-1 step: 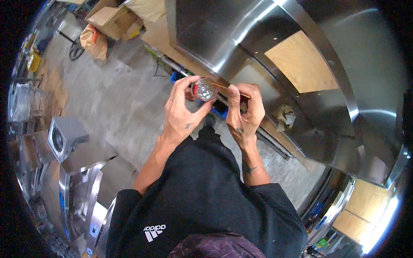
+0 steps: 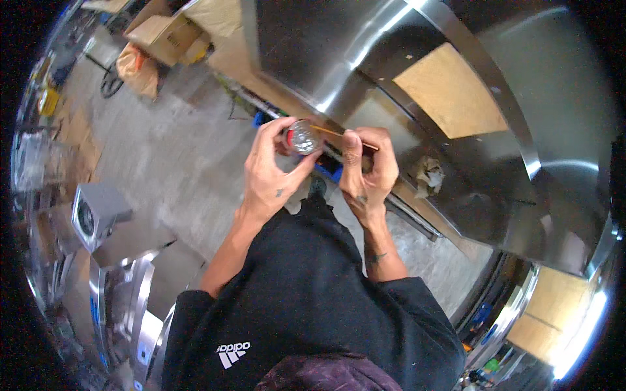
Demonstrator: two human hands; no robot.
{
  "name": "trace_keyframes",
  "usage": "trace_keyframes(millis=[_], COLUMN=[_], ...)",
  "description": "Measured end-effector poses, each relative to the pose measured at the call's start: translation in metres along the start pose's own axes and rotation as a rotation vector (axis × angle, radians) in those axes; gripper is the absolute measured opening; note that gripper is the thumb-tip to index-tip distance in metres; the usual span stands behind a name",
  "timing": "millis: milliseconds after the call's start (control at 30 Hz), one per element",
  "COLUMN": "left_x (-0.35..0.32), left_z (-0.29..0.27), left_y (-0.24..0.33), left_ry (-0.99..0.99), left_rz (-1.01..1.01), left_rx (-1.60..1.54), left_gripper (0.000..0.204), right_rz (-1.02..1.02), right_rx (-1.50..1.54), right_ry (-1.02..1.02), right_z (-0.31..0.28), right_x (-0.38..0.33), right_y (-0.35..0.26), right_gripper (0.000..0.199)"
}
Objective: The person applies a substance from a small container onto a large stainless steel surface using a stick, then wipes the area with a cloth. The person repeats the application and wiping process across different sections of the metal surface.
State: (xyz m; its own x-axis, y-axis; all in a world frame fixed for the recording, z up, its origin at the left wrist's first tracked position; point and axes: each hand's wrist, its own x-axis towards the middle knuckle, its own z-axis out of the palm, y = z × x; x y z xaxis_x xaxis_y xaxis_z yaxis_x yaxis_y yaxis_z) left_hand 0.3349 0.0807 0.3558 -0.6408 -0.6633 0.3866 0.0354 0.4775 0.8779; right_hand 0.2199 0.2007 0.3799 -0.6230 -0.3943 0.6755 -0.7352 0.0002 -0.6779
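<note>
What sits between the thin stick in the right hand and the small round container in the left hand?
Nothing visible does. The left hand holds the small round container up, and the thin stick pinched in the right hand already reaches its rim, with no other thing between them.

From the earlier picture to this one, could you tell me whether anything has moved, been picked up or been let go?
Nothing has visibly changed. The left hand holds the small clear jar as before, and the right hand keeps the thin wooden stick at its mouth. The crumpled rag on the steel surface and the cardboard boxes lie where they were.
</note>
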Motion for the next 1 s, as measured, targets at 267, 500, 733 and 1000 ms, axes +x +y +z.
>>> trace_keyframes(millis=[267, 500, 733, 1000], left_x=[-0.006, -0.027, -0.036, -0.039], left_z=[0.078, 0.164, 0.205, 0.216], left_y=[0.017, 0.03, 0.039, 0.047], left_ry=[0.038, -0.02, 0.031, 0.056], left_rz=[-0.117, -0.17, -0.215, -0.232], left_rx=[-0.054, -0.188, -0.146, -0.084], left_gripper=[0.057, 0.056, 0.058, 0.061], right_rz=[0.146, -0.064, -0.127, -0.041], right_rx=[0.075, -0.077, -0.272, -0.072], right_ry=[0.247, 0.55, 0.631, 0.547], right_z=[-0.091, -0.22, -0.275, -0.269], right_x=[0.041, 0.121, 0.158, 0.167], right_y=[0.059, 0.163, 0.246, 0.256], right_gripper=[0.017, 0.017, 0.026, 0.025])
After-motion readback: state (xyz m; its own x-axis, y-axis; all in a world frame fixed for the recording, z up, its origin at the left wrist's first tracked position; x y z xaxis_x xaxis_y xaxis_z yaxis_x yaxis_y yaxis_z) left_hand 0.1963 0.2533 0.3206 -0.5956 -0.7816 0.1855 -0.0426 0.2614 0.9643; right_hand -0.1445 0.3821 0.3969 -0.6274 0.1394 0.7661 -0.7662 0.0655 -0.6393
